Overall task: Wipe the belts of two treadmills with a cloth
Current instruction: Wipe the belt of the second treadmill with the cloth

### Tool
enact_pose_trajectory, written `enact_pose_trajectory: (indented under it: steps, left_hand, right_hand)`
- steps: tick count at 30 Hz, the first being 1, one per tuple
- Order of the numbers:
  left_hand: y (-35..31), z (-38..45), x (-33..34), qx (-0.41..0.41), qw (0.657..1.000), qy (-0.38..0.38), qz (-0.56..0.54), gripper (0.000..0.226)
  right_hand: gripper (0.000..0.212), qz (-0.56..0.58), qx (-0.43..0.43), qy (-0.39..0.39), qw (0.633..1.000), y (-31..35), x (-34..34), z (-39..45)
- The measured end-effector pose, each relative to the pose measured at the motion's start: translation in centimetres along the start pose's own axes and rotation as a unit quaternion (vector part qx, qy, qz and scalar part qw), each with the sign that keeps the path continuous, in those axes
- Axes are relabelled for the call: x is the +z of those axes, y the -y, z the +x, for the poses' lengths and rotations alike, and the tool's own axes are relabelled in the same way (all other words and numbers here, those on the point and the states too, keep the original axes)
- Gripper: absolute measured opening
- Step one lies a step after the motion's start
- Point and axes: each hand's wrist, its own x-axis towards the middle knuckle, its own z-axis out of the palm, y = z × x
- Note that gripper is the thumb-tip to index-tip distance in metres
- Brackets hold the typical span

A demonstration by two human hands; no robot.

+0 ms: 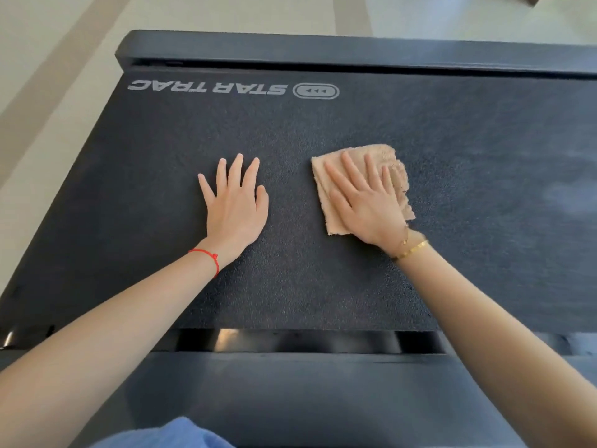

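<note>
We see the cloth (400, 176), a tan, fuzzy square folded over itself, lying flat on the belt (323, 279) of a treadmill, a little right of the belt's middle and well clear of every edge. The right hand (368, 205) presses down on it with the palm and straight, spread fingers; nothing is clenched, and the cloth shows past the fingertips at the far side and along the right side of the hand. A gold bracelet (410, 250) sits on that wrist.

Beside the cloth but apart from it, the left hand (235, 205) rests flat on the bare belt, fingers straight and fanned, gripping nothing. A red string (206, 257) circles its wrist.

The belt is dark and grainy. Near its far left corner we read a pale logo (206, 87), upside down to us, with an oval badge just to its right. Beyond that runs the dark far rail (355, 50) of the treadmill, then a pale floor (48, 76). Along the near edge of the belt we see a glossy black gap, then the near rail (307, 389), and at the bottom a bit of blue fabric (174, 434).
</note>
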Motion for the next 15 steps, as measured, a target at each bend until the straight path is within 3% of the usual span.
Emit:
enact_pose_trajectory:
  steps: [5, 9, 12, 15]
  left_hand:
    - [0.0, -0.2, 0.1, 0.005, 1.0, -0.011, -0.003, 0.054]
    - [0.2, -0.3, 0.1, 0.007, 1.0, -0.011, 0.001, 0.054]
    - [0.2, -0.2, 0.1, 0.007, 1.0, -0.008, 0.007, 0.055]
    - [0.2, -0.2, 0.0, 0.003, 1.0, -0.005, 0.014, 0.055]
  right_hand:
    - [0.053, -0.029, -0.167, 0.009, 0.986, 3.5, 1.4, -5.9]
    - [0.052, -0.02, -0.254, 0.026, 0.967, 2.1, 1.6, -9.1]
    - [0.053, -0.026, -0.214, 0.021, 0.976, -0.7, 0.8, -6.8]
    - [0.052, -0.021, -0.08, -0.005, 0.997, -2.4, 0.0, -1.6]
